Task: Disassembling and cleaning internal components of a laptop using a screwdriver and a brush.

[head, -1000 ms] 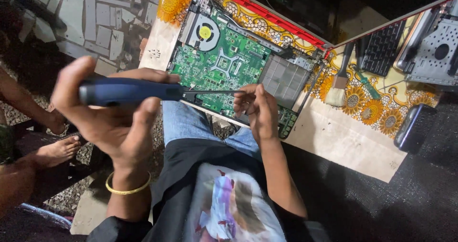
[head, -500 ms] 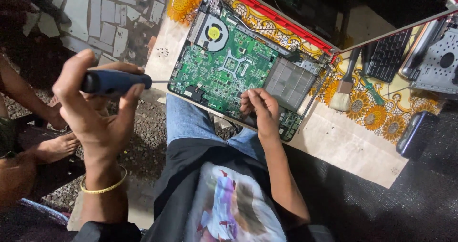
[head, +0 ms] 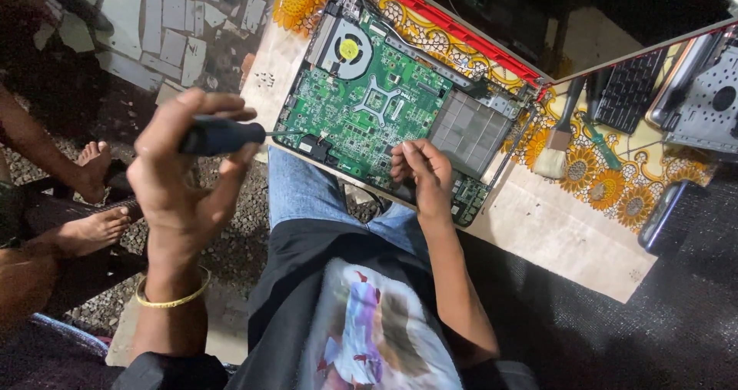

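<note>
My left hand (head: 181,182), a gold bangle on its wrist, is shut on a dark-blue-handled screwdriver (head: 223,136). The screwdriver lies level, its thin tip pointing right and just short of the left edge of a green laptop motherboard (head: 369,106). The board rests over my knees and a pale slab, with a round fan (head: 350,49) at its far left corner and a grey panel (head: 469,129) on its right. My right hand (head: 423,179) curls over the board's near edge, its fingertips pressed on it.
A paintbrush (head: 555,148) and a green-handled screwdriver (head: 603,148) lie on a sunflower-print cloth (head: 615,198) right of the board. A black keyboard (head: 626,90) and grey laptop shells sit farther right. Another person's bare feet (head: 92,229) rest on gravel at left.
My left hand pulled the screwdriver left, away from the board, then brought its tip back to the board's left edge. My right hand has kept its hold on the near edge.
</note>
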